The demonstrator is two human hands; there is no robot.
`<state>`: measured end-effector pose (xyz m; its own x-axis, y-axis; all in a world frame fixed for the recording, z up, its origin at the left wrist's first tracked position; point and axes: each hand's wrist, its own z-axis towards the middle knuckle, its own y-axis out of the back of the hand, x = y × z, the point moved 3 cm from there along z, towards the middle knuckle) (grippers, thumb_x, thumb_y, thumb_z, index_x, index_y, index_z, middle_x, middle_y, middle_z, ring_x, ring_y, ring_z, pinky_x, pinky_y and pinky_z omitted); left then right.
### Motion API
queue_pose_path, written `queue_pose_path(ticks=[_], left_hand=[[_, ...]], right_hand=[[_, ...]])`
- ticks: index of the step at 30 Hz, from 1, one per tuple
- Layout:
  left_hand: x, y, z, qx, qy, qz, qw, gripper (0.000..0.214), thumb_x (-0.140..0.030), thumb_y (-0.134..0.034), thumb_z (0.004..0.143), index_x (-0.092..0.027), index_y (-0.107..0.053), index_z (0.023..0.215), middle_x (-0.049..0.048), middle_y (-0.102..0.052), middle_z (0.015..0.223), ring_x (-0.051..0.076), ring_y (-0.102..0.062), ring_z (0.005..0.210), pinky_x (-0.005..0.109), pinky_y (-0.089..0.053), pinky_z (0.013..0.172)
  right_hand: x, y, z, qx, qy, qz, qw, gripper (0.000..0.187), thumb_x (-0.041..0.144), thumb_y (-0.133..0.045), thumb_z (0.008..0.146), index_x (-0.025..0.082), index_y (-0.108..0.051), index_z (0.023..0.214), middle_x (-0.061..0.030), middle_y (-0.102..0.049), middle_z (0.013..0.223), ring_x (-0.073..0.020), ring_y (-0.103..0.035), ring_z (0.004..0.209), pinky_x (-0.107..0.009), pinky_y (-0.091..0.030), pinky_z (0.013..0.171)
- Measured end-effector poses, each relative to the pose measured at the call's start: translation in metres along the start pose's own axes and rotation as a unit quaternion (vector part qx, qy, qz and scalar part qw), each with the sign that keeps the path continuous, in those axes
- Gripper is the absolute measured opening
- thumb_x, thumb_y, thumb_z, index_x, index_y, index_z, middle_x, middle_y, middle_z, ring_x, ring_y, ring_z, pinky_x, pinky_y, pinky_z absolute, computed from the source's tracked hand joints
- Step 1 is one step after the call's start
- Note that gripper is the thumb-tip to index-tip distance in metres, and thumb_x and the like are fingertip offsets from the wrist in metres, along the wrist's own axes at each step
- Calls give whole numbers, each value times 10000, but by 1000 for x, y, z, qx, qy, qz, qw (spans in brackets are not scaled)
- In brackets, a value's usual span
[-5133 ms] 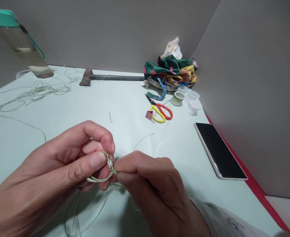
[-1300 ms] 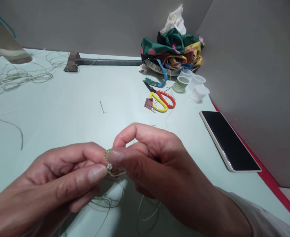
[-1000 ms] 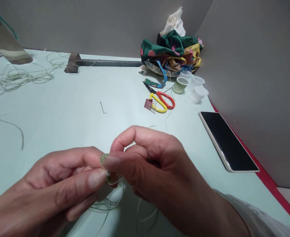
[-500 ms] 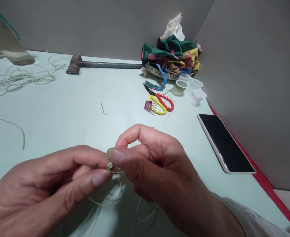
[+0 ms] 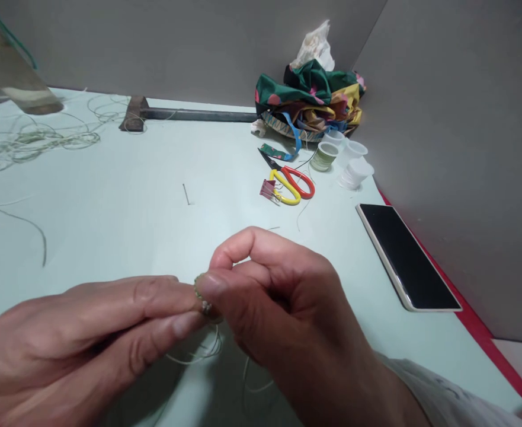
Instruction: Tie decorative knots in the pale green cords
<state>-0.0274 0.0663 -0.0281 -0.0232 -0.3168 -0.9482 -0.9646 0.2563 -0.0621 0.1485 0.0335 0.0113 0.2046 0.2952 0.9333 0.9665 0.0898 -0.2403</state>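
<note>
From the head view, looking forward and down over a pale table (image 5: 127,225): at lower centre, holding a small green braided cord (image 5: 197,287) with a whitish cluster (image 5: 205,307) on it, between two bare hands meeting at the fingertips. Pinching the cord beside the cluster with the left hand (image 5: 83,320), pressing the thumb beneath the nearly straight forefinger. Pinching its upper curve with the right hand (image 5: 305,314), pressing thumb against bent forefinger and hiding much of the cord; on the same arm, wearing a light sleeve (image 5: 438,382). Below the fingertips, trailing thin pale strands (image 5: 218,344) in loops. Beyond the hands, showing a thin bent piece (image 5: 185,194) too small to identify, then scissors (image 5: 282,172) with one yellow and one red handle, touching a maroon clip (image 5: 268,188). To the right, showing a dark-screened phone (image 5: 407,255) lying near several spools (image 5: 324,158). At the back, showing a patterned fabric bundle (image 5: 309,83) and a hammer (image 5: 189,114) lying sideways; at far left, showing tangled green thread (image 5: 34,142) near a partly visible bottle (image 5: 25,95).
</note>
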Motion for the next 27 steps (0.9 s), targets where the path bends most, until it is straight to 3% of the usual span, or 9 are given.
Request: queue_pose_path(ticks=[7, 11, 15, 18, 20, 22, 23, 25, 27], left_hand=[[3, -3, -2, -7, 13, 4, 1000, 201, -411, -909, 694, -322, -908, 874, 61, -751, 617, 351, -771, 750, 343, -616, 534], [10, 3, -13, -12, -3, 21, 1000, 158, -383, -966, 683, -329, -894, 812, 32, -803, 711, 256, -751, 666, 272, -614, 554], [6, 0, -16, -6, 12, -45, 999, 235, -506, -990, 698, -324, -866, 780, 7, -807, 719, 193, -734, 655, 203, -610, 567], [5, -4, -13, 9, 25, -100, 995, 245, -482, -1007, 691, -304, -856, 765, -4, -789, 693, 171, -744, 672, 168, -614, 593], [5, -2, -11, -1, -3, -85, 996, 230, -472, -992, 716, -296, -847, 750, -9, -796, 699, 142, -728, 649, 136, -597, 584], [6, 5, -12, -43, -84, 5, 996, 183, -463, -946, 764, -312, -844, 777, -16, -810, 727, 130, -712, 609, 127, -579, 535], [5, 8, -14, -78, -138, 78, 984, 145, -453, -910, 790, -326, -843, 807, -21, -815, 740, 132, -708, 586, 128, -560, 489], [2, 13, -22, -171, -234, 236, 928, 97, -444, -797, 848, -353, -828, 842, -30, -812, 739, 137, -683, 519, 149, -493, 385], [-1, 13, -30, -218, -277, 354, 866, 169, -454, -667, 893, -381, -814, 855, -30, -816, 744, 155, -691, 507, 188, -469, 358]], right_hand=[[-1, 3, 2, 78, -19, 91, 993, 150, 126, -707, 852, 207, -605, 779, 109, -437, 528, -53, -310, 472, -158, -278, 430], [-3, 6, 4, 91, 9, 88, 992, 96, 202, -604, 946, 212, -619, 852, 115, -384, 521, -63, -265, 454, -180, -239, 421], [-5, 3, 3, 93, 11, 69, 993, 57, 212, -562, 940, 234, -583, 891, 127, -351, 497, -75, -224, 430, -196, -217, 402], [-5, 0, 0, 102, 2, 38, 994, 42, 243, -567, 950, 260, -535, 928, 137, -333, 494, -88, -224, 431, -201, -215, 393], [-5, 3, -2, 92, 21, -32, 995, 28, 258, -581, 994, 262, -558, 978, 124, -375, 541, -94, -310, 474, -209, -283, 447], [0, 8, -3, 43, 94, -146, 984, 48, 261, -634, 1006, 245, -616, 1047, 74, -546, 714, -101, -516, 650, -220, -432, 616], [4, 11, -3, 14, 145, -200, 969, 89, 263, -669, 997, 232, -642, 1076, 42, -624, 849, -114, -598, 800, -231, -483, 743], [10, 13, -5, -25, 242, -258, 935, 155, 262, -735, 963, 205, -671, 1093, 0, -684, 1056, -136, -647, 1016, -240, -504, 930], [11, 11, -5, -20, 297, -264, 917, 179, 229, -772, 941, 188, -685, 1092, 8, -695, 1017, -119, -664, 973, -216, -527, 916]])
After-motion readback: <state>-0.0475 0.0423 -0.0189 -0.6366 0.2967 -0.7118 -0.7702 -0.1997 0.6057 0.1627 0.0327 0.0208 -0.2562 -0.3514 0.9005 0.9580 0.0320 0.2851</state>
